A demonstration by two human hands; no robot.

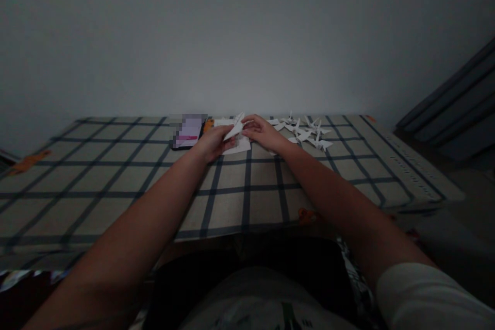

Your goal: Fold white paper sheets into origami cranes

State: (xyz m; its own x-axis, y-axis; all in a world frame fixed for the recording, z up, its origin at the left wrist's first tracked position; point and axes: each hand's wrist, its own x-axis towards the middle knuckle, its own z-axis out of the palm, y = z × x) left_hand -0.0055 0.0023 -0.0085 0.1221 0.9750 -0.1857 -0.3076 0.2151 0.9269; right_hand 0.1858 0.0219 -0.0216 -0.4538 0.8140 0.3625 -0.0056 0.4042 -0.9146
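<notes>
A folded piece of white paper (234, 129) is held up at the middle of the table, tilted, with its pointed end up and to the right. My left hand (217, 140) is closed on its lower left part, thumb and fingers around the edge. From the right, my right hand (261, 130) pinches the paper's right side with curled fingertips. Flat white paper sheets (242, 146) lie on the cloth beneath both hands, partly covered by them. Just right of my right hand sit several folded white paper cranes (303, 134), grouped close together.
A phone (188, 131) with a lit, partly blurred screen lies left of my left hand. The table wears a checked cloth (154, 185) with orange prints. Behind it rises a plain wall (247, 36); a grey curtain (456, 108) hangs at the right.
</notes>
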